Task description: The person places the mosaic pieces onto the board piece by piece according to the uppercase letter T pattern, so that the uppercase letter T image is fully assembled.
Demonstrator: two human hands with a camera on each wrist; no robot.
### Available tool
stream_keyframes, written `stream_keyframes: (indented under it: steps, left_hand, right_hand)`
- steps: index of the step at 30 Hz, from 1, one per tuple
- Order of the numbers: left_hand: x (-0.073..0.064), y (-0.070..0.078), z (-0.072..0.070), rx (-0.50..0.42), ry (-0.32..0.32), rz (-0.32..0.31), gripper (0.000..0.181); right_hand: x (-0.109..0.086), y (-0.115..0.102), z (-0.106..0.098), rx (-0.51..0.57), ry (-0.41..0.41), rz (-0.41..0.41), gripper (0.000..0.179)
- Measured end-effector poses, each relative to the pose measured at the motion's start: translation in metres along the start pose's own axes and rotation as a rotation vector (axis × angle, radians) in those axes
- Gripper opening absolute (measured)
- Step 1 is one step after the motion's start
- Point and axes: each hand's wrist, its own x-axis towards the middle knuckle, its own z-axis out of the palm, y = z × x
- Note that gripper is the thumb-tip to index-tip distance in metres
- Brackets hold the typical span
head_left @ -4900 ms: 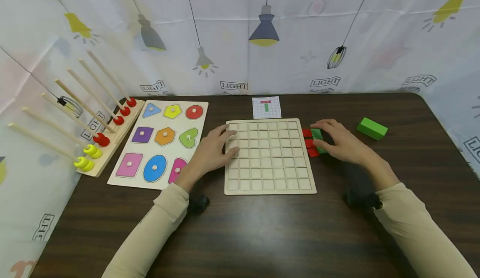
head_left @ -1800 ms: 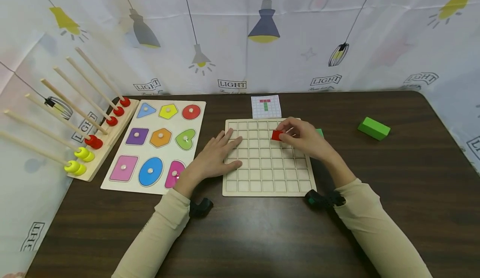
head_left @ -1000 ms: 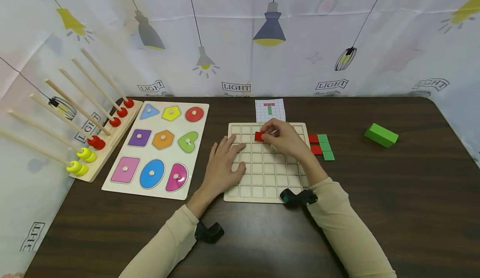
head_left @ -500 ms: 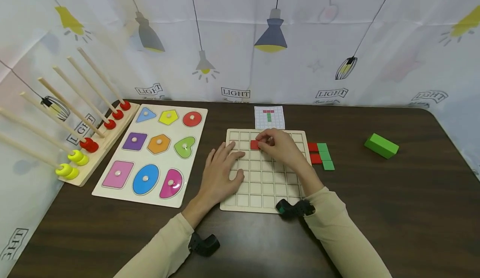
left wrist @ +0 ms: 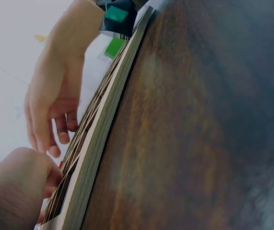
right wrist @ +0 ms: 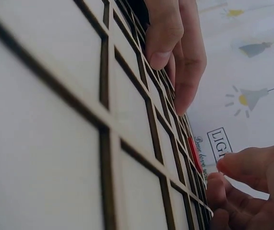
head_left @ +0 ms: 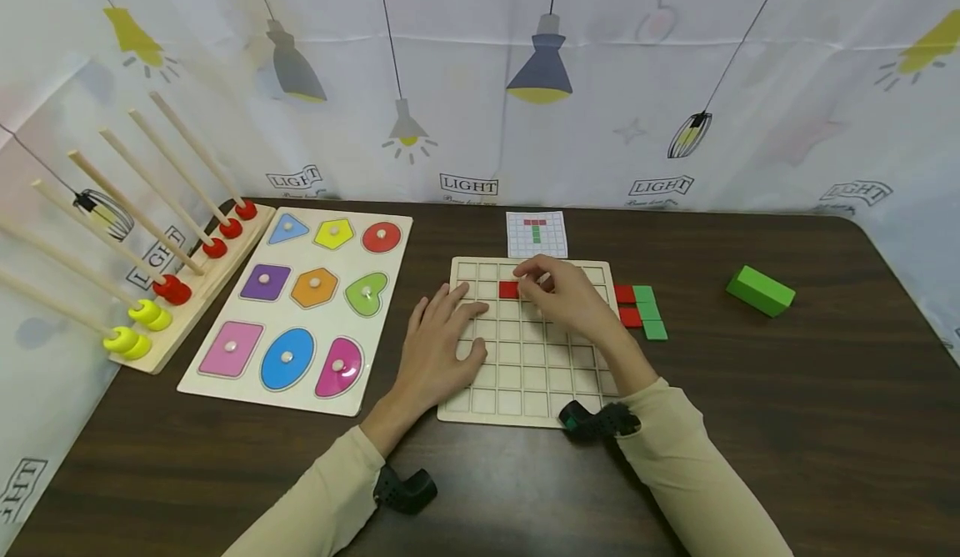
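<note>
A wooden grid board [head_left: 522, 379] lies mid-table. One red square tile [head_left: 508, 290] sits in a cell of its second row, and this red tile [right wrist: 194, 154] shows beside the fingertips in the right wrist view. My right hand [head_left: 567, 300] hovers just right of the tile, fingers loosely bent with nothing between them. My left hand [head_left: 437, 350] rests along the board's left edge, fingers spread and thumb on the grid. Two red tiles [head_left: 630, 317] and several green tiles [head_left: 655, 329] lie against the board's right side.
A pattern card [head_left: 536, 244] with a red and green T lies behind the board. To the right is a green block [head_left: 761, 290]. A shape puzzle [head_left: 251, 307] and a bead-peg stand [head_left: 251, 232] occupy the left. A printed curtain [head_left: 600, 123] hangs behind.
My right hand has brought one red tile from the board's right side onto the grid, set it in a cell and let go. My left hand has stayed at the left edge.
</note>
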Motion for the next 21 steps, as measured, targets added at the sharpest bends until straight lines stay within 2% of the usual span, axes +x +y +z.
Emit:
stream_keyframes:
  steps: [9,21]
  left_hand:
    - [0.001,0.001,0.003,-0.002,-0.015,-0.013,0.038]
    - [0.000,0.001,0.000,0.010,-0.028,-0.026,0.038]
  right_hand:
    - [-0.018,0.015,-0.023,-0.064,-0.007,-0.031,0.023]
    - [-0.048,0.045,-0.058,-0.238,0.044,-0.083,0.023]
